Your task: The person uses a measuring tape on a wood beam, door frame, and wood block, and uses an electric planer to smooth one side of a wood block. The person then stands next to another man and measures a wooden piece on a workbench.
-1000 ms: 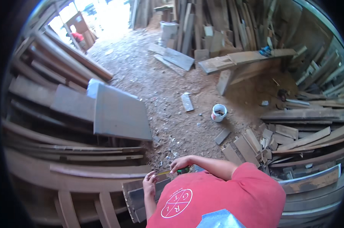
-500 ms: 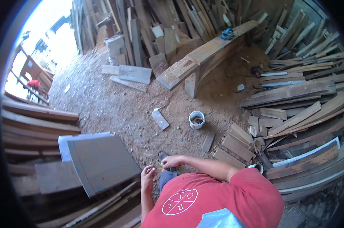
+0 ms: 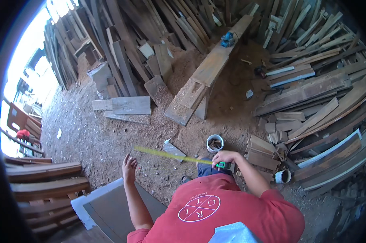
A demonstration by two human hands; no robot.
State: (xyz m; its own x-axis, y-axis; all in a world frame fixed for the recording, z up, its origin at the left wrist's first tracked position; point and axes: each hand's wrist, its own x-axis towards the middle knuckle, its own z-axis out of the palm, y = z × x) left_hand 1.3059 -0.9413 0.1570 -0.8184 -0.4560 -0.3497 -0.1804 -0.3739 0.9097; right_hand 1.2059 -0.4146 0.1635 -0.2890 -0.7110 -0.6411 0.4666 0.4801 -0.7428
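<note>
Holding the extended tape measure (image 3: 221, 165) is the right hand (image 3: 226, 156).

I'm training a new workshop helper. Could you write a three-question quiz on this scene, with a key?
1. Which hand holds the green tape measure?
2. True or false: the blue power tool rests on the long wooden bench.
3. The round white bucket holds: (a) brown wood pieces; (b) clear water; (c) red cloth.

Key: 1. The right hand. 2. True. 3. a.

red short-sleeved shirt (image 3: 251, 208) | white quartered circle print (image 3: 199, 208) | dark blue legwear (image 3: 209, 169)
</note>
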